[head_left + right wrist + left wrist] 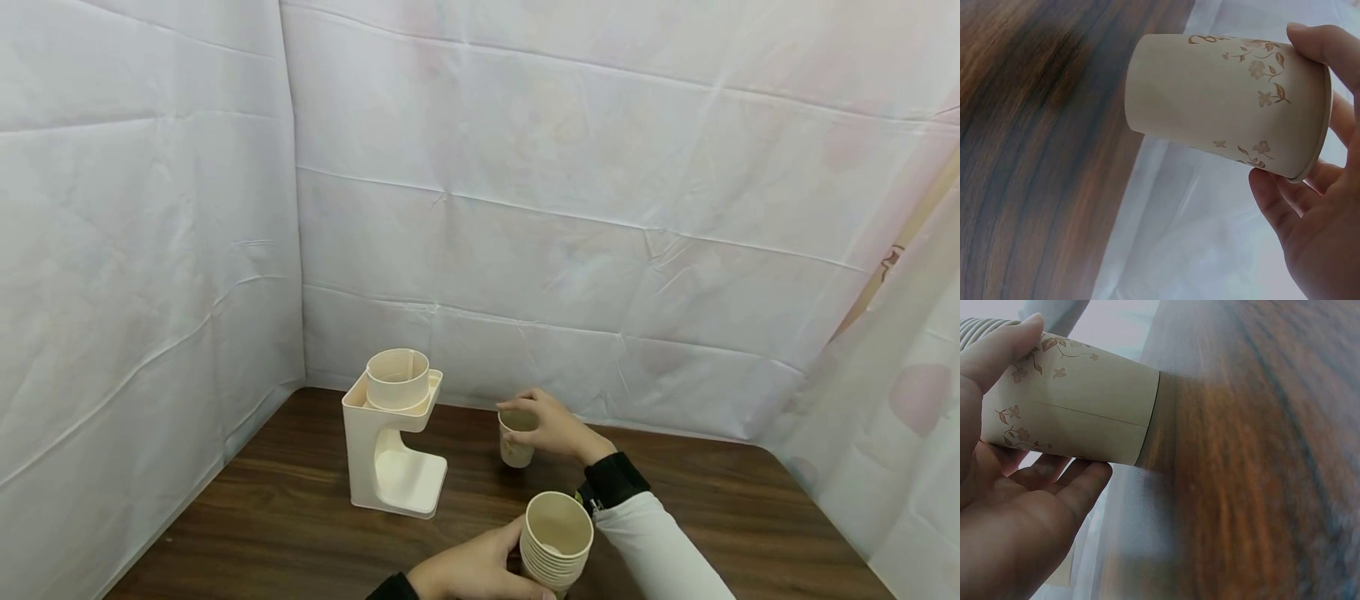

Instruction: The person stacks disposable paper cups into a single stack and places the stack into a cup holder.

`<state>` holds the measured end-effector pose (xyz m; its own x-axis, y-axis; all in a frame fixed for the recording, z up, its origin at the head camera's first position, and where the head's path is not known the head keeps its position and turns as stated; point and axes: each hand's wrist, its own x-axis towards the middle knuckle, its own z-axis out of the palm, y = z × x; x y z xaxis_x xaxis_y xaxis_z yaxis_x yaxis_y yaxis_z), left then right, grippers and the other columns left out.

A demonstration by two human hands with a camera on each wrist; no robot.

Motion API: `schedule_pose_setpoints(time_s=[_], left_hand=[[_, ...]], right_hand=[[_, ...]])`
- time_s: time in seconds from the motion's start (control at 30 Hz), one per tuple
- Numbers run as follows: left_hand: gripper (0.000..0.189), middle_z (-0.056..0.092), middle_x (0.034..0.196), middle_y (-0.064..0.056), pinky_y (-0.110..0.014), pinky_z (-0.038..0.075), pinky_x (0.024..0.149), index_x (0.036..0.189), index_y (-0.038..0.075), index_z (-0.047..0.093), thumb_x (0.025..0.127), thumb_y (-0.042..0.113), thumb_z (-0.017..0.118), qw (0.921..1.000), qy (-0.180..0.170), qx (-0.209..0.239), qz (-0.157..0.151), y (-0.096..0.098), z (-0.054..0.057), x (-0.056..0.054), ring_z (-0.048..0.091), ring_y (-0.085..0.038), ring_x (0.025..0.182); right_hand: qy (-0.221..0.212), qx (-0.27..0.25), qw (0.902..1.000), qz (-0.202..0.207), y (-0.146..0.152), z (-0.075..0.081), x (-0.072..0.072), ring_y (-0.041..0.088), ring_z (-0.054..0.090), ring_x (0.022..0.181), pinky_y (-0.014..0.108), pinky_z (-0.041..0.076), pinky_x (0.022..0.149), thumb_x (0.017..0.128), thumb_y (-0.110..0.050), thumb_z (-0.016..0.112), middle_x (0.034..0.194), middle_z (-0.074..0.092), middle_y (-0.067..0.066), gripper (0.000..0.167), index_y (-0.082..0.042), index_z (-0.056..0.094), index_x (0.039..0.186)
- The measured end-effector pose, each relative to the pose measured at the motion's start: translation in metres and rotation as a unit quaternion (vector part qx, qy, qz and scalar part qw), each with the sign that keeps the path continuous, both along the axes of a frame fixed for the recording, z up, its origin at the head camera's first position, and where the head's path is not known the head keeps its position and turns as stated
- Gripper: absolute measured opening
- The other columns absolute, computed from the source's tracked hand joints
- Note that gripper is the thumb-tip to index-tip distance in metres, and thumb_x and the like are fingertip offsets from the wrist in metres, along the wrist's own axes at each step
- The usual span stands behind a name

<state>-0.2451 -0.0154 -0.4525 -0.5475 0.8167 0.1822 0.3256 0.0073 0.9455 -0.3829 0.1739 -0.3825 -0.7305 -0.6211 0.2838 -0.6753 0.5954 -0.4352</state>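
Note:
A stack of cream paper cups [556,537] stands upright near the front of the table. My left hand [483,567] grips it low from the left, and the left wrist view shows the thumb and fingers round the floral-printed lowest cup [1085,400]. Farther back, my right hand [551,425] holds a single paper cup [515,446] near its rim. The same floral cup [1229,103] fills the right wrist view, pinched between thumb and fingers with its base close to the table. A cream cup dispenser [363,450] with a round tube on top stands to the left of both hands.
The dark wood-grain table [277,517] lies under everything. Pale curtains [525,208] hang behind the table and along its left and right sides.

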Motion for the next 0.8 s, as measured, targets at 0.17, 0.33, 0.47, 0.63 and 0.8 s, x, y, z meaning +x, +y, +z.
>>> schedule_pose_setpoints(time_s=[0.17, 0.33, 0.47, 0.63, 0.8], left_hand=[[0.068, 0.054, 0.136, 0.009, -0.025, 0.045, 0.097, 0.15, 0.017, 0.034, 0.095, 0.013, 0.072, 0.9999, -0.016, 0.0, -0.004, 0.0, 0.001, 0.0, 0.053, -0.007, 0.122], [0.069, 0.053, 0.137, 0.009, -0.025, 0.045, 0.097, 0.15, 0.017, 0.035, 0.093, 0.015, 0.074, 0.9998, -0.013, -0.007, 0.01, 0.0, 0.001, 0.001, 0.052, -0.006, 0.123], [0.07, 0.053, 0.137, 0.009, -0.024, 0.045, 0.097, 0.15, 0.017, 0.035, 0.093, 0.016, 0.075, 0.9998, -0.009, -0.009, 0.015, 0.0, 0.001, 0.002, 0.052, -0.006, 0.123], [0.07, 0.054, 0.136, 0.007, -0.023, 0.045, 0.097, 0.15, 0.016, 0.035, 0.092, 0.013, 0.074, 0.9999, -0.012, 0.001, 0.012, -0.002, 0.002, 0.004, 0.053, -0.006, 0.122], [0.069, 0.055, 0.135, 0.007, -0.023, 0.045, 0.097, 0.148, 0.015, 0.037, 0.091, 0.012, 0.075, 0.9998, -0.01, 0.006, 0.017, -0.003, 0.004, 0.005, 0.054, -0.006, 0.121]], right_hand=[[0.003, -0.001, 1.0, 0.002, 0.009, 0.006, 0.015, 0.033, 0.047, 0.127, 0.057, 0.043, 0.099, 0.092, -0.034, 0.076, 0.137, 0.049, 0.01, 0.049, -0.024, 0.062, 0.138], [0.011, -0.003, 0.9999, 0.008, 0.018, 0.011, 0.03, 0.032, 0.048, 0.127, 0.056, 0.044, 0.098, 0.092, -0.037, 0.075, 0.135, 0.05, 0.009, 0.048, -0.026, 0.062, 0.137], [-0.002, -0.012, 0.9999, 0.006, 0.025, 0.015, 0.043, 0.031, 0.047, 0.128, 0.057, 0.043, 0.099, 0.092, -0.038, 0.074, 0.137, 0.048, 0.007, 0.049, -0.025, 0.061, 0.138], [0.004, -0.026, 0.9996, 0.01, 0.033, 0.018, 0.053, 0.031, 0.047, 0.129, 0.057, 0.043, 0.099, 0.093, -0.039, 0.073, 0.138, 0.048, 0.006, 0.051, -0.023, 0.06, 0.139], [0.009, -0.047, 0.9987, 0.016, 0.04, 0.022, 0.061, 0.029, 0.047, 0.129, 0.054, 0.045, 0.099, 0.092, -0.038, 0.075, 0.138, 0.048, 0.003, 0.052, -0.027, 0.059, 0.14]])
